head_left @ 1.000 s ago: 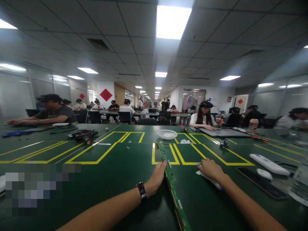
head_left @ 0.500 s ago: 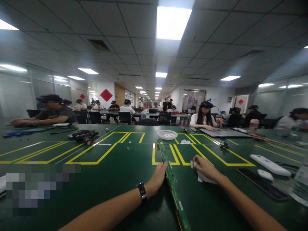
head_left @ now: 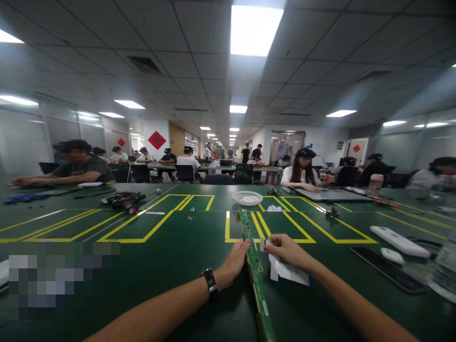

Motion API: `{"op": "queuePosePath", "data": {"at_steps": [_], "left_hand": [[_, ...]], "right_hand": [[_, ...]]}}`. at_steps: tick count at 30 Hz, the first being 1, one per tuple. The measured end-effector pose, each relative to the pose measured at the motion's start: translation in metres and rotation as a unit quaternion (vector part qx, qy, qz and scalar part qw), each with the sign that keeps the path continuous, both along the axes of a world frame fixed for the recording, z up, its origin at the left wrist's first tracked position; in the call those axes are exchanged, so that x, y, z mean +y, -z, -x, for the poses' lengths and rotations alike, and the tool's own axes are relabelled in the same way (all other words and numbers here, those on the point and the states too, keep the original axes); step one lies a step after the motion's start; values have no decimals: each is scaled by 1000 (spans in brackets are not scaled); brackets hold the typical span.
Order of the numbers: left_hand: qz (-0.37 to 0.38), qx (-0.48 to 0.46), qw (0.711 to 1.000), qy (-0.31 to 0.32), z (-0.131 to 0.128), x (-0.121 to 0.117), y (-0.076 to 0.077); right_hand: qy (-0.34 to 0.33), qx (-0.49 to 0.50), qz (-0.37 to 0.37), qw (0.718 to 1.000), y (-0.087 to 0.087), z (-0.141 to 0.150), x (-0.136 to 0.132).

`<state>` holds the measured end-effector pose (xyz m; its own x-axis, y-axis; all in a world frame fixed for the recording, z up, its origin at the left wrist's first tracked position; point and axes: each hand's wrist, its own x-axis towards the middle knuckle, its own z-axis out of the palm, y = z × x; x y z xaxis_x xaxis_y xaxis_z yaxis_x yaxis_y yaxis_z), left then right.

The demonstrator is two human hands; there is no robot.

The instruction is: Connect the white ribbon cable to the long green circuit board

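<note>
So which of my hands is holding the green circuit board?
Your left hand, with the black watch on its wrist; the right hand pinches a small white piece.

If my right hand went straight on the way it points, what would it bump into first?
Probably the green circuit board in your left hand, with the small white piece in the right hand touching first. Height is unclear, so it might pass above.

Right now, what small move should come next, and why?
Probably ease the right hand slightly left, toward the long green circuit board: it pinches a small white piece close beside it, while the left hand holds the board.
</note>
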<state>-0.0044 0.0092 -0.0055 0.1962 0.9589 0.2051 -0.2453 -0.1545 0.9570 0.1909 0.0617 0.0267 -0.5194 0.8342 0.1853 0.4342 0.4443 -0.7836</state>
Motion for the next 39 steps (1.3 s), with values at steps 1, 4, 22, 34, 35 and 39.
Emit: {"op": "queuePosePath", "data": {"at_steps": [1,4,22,34,35,39], "left_hand": [[0,-1,1000,2,-1,-1,-2],[3,-4,1000,17,-2,-4,-6],[29,4,999,30,-2,-7,-9],[21,-2,999,28,-3,-7,-10],[23,-1,999,29,-3,-8,-11],[37,-2,999,24,-3,-10,-13]], "right_hand": [[-11,8,18,1000,2,0,1],[-32,32,71,996,5,2,0],[-43,75,175,981,18,8,-5],[-53,55,143,987,19,7,-4],[-53,53,140,987,18,7,-5],[-49,49,140,988,15,8,-8]]}}
